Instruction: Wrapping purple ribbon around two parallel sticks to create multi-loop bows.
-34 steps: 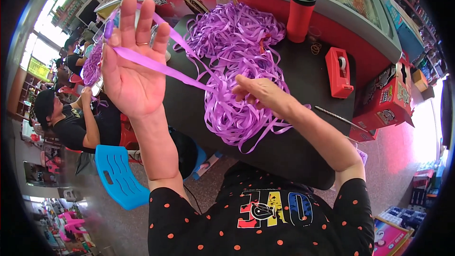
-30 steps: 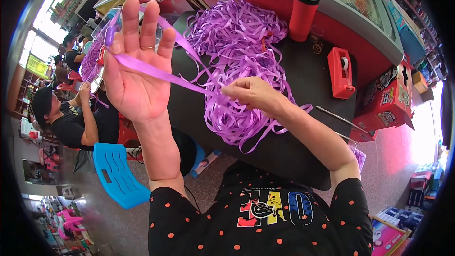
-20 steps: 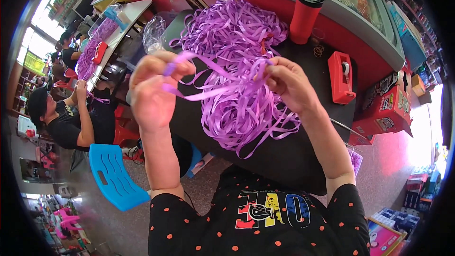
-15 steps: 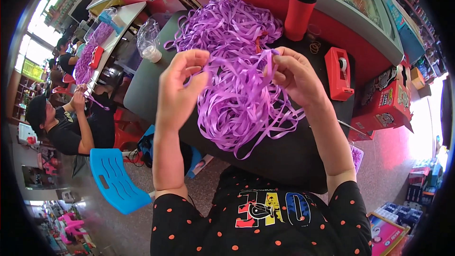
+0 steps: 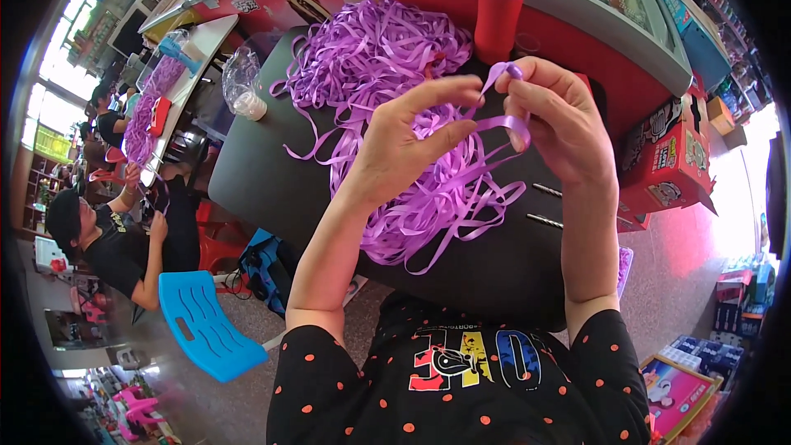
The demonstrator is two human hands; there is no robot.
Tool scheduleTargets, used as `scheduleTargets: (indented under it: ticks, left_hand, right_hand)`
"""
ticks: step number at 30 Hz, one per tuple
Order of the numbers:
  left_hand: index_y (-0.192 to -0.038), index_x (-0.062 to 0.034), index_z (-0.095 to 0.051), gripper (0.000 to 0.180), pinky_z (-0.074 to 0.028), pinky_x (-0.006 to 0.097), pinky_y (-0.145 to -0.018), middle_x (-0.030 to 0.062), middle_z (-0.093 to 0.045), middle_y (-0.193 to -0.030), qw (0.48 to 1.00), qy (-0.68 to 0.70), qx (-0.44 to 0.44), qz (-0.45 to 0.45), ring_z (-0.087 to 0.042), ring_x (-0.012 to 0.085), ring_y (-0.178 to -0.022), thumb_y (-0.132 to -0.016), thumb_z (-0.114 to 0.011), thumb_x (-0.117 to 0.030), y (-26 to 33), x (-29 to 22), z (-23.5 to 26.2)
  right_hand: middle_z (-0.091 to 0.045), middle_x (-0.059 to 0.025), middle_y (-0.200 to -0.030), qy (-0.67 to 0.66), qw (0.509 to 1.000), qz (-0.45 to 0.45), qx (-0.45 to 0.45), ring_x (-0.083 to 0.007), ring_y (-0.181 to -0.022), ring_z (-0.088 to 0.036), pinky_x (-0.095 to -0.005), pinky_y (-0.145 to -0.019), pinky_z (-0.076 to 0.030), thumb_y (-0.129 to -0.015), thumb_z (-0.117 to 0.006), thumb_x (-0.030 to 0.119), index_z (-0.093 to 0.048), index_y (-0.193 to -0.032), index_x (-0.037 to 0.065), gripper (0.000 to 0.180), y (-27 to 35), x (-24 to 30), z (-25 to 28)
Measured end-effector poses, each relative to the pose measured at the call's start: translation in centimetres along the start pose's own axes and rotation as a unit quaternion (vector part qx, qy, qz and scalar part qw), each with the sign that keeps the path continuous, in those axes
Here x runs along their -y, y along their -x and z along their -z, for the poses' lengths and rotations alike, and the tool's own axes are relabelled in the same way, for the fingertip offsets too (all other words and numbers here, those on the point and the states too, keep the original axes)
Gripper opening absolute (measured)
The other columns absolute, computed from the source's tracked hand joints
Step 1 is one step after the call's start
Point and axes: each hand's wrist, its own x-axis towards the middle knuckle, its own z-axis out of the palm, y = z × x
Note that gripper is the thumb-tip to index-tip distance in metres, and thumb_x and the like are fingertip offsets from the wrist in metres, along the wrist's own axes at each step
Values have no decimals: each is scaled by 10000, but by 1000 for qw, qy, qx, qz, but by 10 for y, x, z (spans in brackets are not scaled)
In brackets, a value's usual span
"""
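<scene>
A loop of purple ribbon (image 5: 499, 74) is pinched between the thumb and fingers of my right hand (image 5: 568, 111), and another length of it curls below the fingertips. My left hand (image 5: 404, 136) reaches in from the left; its thumb and index finger are apart, their tips right beside the ribbon. Whether the left thumb touches the strip is hard to make out. Under both hands a large tangled heap of purple ribbon (image 5: 387, 49) spreads over the dark table (image 5: 272, 148), with loose strands trailing off it.
Behind the heap stands a red tumbler (image 5: 498, 21) with a black lid. A clear plastic bag and white roll (image 5: 249, 105) sit at the left. Two metal rods (image 5: 545, 221) lie by my right forearm. A blue chair (image 5: 206, 325) and a seated co-worker (image 5: 107, 231) handling ribbon are at the left.
Both hands have moved closer together, my left hand going right. The ribbon in my right hand now forms a loop. The metal rods have come into fuller view; my right hand covers the red tape dispenser.
</scene>
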Motion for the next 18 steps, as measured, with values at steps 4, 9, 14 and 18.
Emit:
scheduleTargets:
  ticks: [4, 9, 14, 18]
  left_hand:
    - [-971, -30, -699, 162, -480, 242, -763, 43, -657, -877, 997, -37, 69, 0, -613, 109, -845, -810, -686, -13, -1, 2, 0]
    - [-978, -34, -689, 155, -481, 257, -800, 51, -649, -939, 997, 66, -24, 32, -605, 122, -891, -826, -661, -11, -2, -5, -7]
    - [-1028, -56, -659, 234, -467, 288, -852, 62, -609, -1061, 991, -137, -6, 2, -590, 166, -975, -808, -633, 20, 13, 14, 14]
    - [-1021, -76, -663, 278, -454, 323, -889, 87, -582, -1104, 974, -206, 94, 4, -574, 230, -1028, -777, -616, 49, 22, 20, 9]
  right_hand:
    - [-624, -44, -786, 94, 995, 32, -29, -106, -624, -616, -222, -576, -508, -910, -607, 160, -607, -993, -34, 212, 9, 12, 0]
    - [-635, -65, -837, 63, 998, 20, 7, -112, -635, -613, -243, -595, -521, -910, -605, 156, -607, -991, -46, 218, 13, 24, 16]
    - [-639, -76, -832, 112, 993, 35, -16, -120, -647, -617, -247, -615, -514, -919, -591, 158, -616, -999, -37, 211, 14, 25, 18]
    - [-633, -72, -773, 61, 992, 98, -53, -129, -643, -619, -246, -621, -505, -927, -580, 174, -620, -996, -30, 218, 15, 26, 15]
